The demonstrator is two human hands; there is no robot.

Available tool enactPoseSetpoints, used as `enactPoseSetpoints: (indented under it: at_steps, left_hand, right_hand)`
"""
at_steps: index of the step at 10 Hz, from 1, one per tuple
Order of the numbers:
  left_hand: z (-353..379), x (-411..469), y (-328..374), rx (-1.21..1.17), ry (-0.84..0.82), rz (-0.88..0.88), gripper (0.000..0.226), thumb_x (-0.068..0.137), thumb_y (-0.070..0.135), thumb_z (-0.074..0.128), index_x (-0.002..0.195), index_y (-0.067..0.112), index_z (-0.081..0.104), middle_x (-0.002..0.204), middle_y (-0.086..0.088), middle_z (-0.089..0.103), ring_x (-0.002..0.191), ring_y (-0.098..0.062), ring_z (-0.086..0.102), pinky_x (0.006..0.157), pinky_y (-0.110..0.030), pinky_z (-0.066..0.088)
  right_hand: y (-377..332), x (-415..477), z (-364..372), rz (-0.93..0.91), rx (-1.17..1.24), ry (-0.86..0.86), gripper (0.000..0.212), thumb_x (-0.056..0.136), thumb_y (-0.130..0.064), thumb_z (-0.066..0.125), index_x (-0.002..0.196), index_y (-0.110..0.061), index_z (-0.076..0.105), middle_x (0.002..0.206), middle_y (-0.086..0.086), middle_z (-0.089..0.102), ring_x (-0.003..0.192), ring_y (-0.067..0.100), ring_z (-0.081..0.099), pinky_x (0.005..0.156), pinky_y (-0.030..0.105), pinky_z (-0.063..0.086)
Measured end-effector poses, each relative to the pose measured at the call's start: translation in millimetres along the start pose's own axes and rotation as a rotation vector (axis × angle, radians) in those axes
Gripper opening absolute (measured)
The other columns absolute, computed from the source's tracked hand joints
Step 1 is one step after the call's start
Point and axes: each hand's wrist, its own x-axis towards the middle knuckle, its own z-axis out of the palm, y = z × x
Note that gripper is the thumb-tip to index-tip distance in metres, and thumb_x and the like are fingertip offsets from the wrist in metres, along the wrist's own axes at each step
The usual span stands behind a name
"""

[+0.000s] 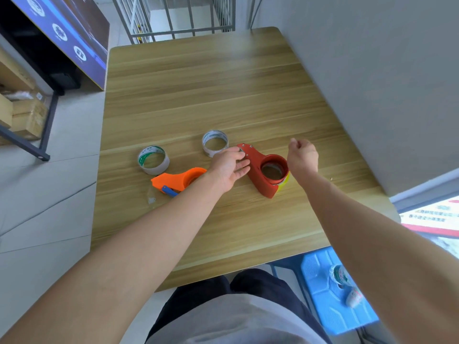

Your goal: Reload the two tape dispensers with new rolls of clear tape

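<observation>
While left hand point(229, 167), spread, touches red dispenser point(258, 182), right hand point(303, 157) curled; both well inside table point(198, 95) edges.

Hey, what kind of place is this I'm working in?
Likely a small office or storeroom: a wood-grain table, a large display screen on a stand, and stacked cardboard boxes.

left roll point(162, 168) lies behind left dispenser point(179, 181), right roll point(210, 152) behind right dispenser point(256, 175).

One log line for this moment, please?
left hand open, touching red dispenser | right hand curled beside it | orange dispenser, two rolls on table
</observation>
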Motion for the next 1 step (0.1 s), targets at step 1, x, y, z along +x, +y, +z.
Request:
enactPoseSetpoints:
  at_steps: [1]
  left_hand:
    - [6.0,-1.4,5.4,0.007,-0.003,0.043,0.026,0.088,0.001,0.051,0.113,0.006,0.053,0.098,-0.007,0.058,0.095,-0.025,0.060,0.087,-0.039,0.052]
  right_hand:
    - [-16.0,-7.4,-1.2,-0.025,0.062,-0.009,0.034,0.095,-0.031,0.041,0.103,-0.005,0.062,0.102,0.017,0.065,0.093,0.030,0.057,0.079,0.033,0.043]
